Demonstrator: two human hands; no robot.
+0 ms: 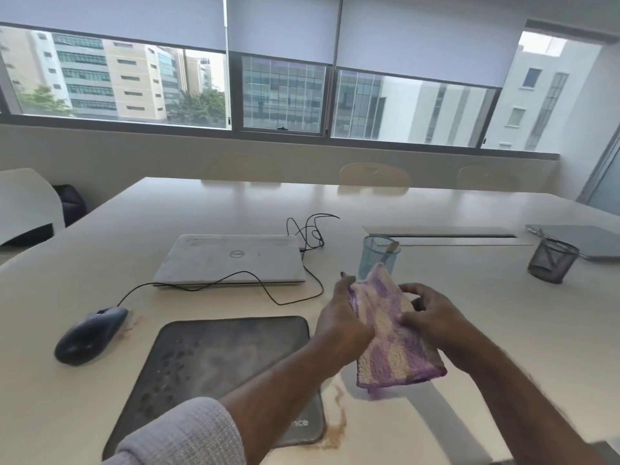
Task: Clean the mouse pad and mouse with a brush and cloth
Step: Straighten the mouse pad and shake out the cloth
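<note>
A purple and cream cloth (392, 340) is held up above the table, right of the mouse pad. My left hand (342, 313) grips its left edge and my right hand (429, 317) grips its right side, fingers curled into the fabric. The dark grey mouse pad (214, 364) lies flat in front of me, with my left forearm crossing its right corner. A dark wired mouse (90, 333) sits on the table to the left of the pad. A wooden handle (392, 246), perhaps the brush, sticks out of the blue mesh cup (375, 253).
A shut white laptop (231, 258) lies behind the pad, the mouse cable (235, 280) looping in front of it. A black mesh cup (552, 260) and a second shut laptop (583, 239) are at the far right. Brownish dust (339, 427) lies beside the pad's right edge.
</note>
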